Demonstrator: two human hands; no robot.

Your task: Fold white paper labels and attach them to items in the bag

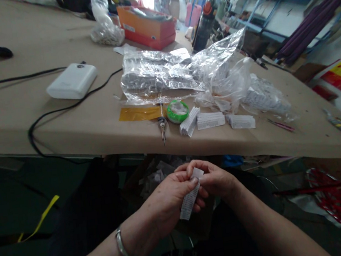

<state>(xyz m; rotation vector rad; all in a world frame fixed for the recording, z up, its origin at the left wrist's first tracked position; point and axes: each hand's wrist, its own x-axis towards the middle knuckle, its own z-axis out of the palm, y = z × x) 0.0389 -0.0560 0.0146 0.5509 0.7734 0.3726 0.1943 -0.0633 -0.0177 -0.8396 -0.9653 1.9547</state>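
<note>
Both hands meet over my lap, just in front of the table's edge. My left hand (168, 193), with a silver bangle on its wrist, pinches a small white printed label (188, 207) under its thumb. My right hand (217, 178) closes on the label's upper end, and its fingers curl behind the strip. Small stacks of white printed labels lie near the table's edge: a slanted stack (189, 122), a middle stack (210, 120) and a right stack (241, 121). Beside them are a green-rimmed roll (177, 111) and a thin metal-tipped tool (162, 127).
Clear plastic bags (161, 73) lie behind the stacks. A white power bank (72, 81) and a black cable (48, 113) are at left, an orange box (148, 25) behind. Tweezers (281, 125) and cutters (339, 122) lie right. Paper scraps (159, 173) fill a carton under the table.
</note>
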